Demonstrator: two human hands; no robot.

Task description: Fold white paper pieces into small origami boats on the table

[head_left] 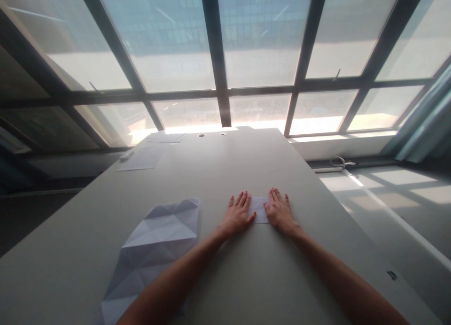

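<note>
A small white piece of paper (260, 211) lies flat on the white table, between my two hands. My left hand (238, 213) presses on its left side, fingers stretched out and slightly apart. On the opposite side my right hand (279, 211) rests flat, with its fingers spread over the right edge. Both palms cover parts of the paper, so only its middle shows. To the left, a larger creased sheet of paper (162, 236) lies partly raised along its folds, and my left forearm hides some of it.
The white table (246, 165) stretches toward large framed windows (259, 38). Flat white sheets (143, 156) lie at its far left, beside a small pale object. Two round holes sit near the far edge. A small dark mark (391, 274) is at the right edge; a cable (338, 162) lies beyond.
</note>
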